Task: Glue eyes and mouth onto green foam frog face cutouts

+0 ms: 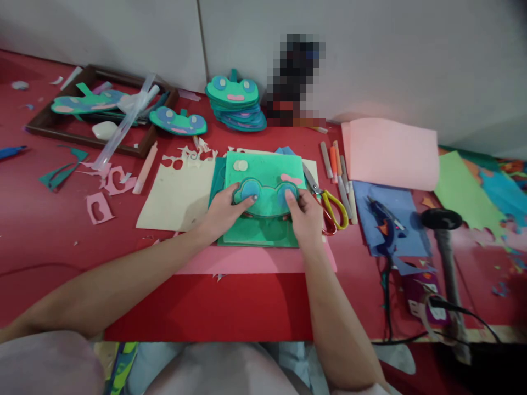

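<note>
Between my two hands is a green foam frog face [267, 204] with a blue round eye at each end. My left hand [225, 208] grips its left end, thumb on top by the left eye. At the other end my right hand [305, 213] holds on, its thumb pressed on the right eye. Below the face lies a stack of green foam sheets [263, 233]. On the top sheet rest small white discs [240, 165] and a pink mouth-shaped piece [291, 179]. Scissors [329, 200] with red and yellow handles lie just right of my right hand.
A pile of frog faces [234, 101] stands against the wall. At the left, a brown frame [86, 140] holds more pieces and glue sticks. Markers [337, 170], pink foam [391, 156], a glue gun [387, 225] and a mallet-like tool [442, 219] lie to the right.
</note>
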Tool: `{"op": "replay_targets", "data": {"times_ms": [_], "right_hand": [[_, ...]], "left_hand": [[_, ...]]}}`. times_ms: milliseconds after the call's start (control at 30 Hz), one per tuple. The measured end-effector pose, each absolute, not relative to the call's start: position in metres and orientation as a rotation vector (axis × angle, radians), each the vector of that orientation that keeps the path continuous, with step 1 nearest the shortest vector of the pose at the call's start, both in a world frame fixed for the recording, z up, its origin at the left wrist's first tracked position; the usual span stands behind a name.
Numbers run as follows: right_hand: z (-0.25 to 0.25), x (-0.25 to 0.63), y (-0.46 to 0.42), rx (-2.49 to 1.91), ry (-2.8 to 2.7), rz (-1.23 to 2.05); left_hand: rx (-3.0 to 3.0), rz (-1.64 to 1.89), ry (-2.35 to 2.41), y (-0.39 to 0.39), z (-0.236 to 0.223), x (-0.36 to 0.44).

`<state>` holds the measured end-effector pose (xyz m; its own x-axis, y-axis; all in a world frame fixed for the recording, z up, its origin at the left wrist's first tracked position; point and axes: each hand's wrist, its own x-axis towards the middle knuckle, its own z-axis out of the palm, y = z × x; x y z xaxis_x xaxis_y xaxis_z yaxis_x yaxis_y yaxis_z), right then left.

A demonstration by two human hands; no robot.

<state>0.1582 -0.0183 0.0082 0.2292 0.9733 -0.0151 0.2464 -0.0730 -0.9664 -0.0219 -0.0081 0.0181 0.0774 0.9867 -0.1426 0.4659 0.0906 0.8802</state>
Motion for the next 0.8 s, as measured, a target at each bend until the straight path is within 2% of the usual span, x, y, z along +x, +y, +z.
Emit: {"op": "replay_targets", "data": {"times_ms": [200, 800], "right_hand": [[0.0081, 0.1587, -0.0196, -1.5, -1.23, 0.922], [0.0098, 0.1563, -0.0215, -1.466, -1.353, 0.743]], "left_hand": [[1.339, 0.9, 1.359, -0.009, 0.0139, -0.0221], [1.397, 0.859, 1.354, -0.009, 0.012, -0.0229]]}}
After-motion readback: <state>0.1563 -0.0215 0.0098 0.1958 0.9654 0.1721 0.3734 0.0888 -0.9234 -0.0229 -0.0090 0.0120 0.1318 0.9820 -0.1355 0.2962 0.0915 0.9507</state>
